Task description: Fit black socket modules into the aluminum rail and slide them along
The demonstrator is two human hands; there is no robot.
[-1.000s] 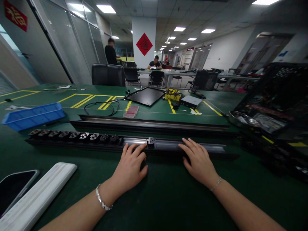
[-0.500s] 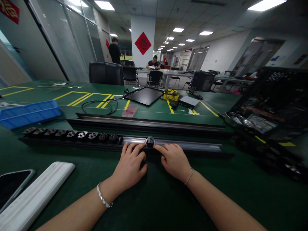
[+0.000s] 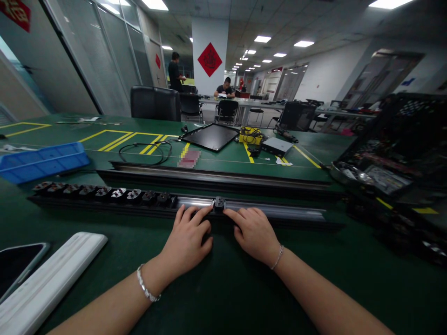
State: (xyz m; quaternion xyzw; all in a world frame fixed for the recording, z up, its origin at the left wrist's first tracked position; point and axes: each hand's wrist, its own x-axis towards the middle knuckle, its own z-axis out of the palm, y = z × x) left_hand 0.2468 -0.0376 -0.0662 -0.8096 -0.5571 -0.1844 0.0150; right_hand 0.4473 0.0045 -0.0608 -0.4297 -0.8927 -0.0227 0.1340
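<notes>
A long black metal channel (image 3: 279,215) lies across the green table, with several black socket modules (image 3: 118,193) lined up in its left part. One separate black module (image 3: 220,203) sits in the channel near its middle. My left hand (image 3: 191,237) has its fingers spread, with a fingertip at the left side of that module and others on the channel's near edge. On the right side, the index fingertip of my right hand (image 3: 254,232) touches or nearly touches the module; its other fingers are loosely bent. Neither hand wraps round anything.
A second black channel (image 3: 216,179) lies just behind. At the left are a blue bin (image 3: 45,163), a white bar (image 3: 52,284) and a phone (image 3: 21,267). Farther back are a flat black panel (image 3: 211,137) and a grey box (image 3: 277,146). Dark equipment stands at the right.
The camera view has shifted slightly. Both hands and the separate module hold nearly the same places along the channel. The standing person in the background has turned, and a hand now shows.
</notes>
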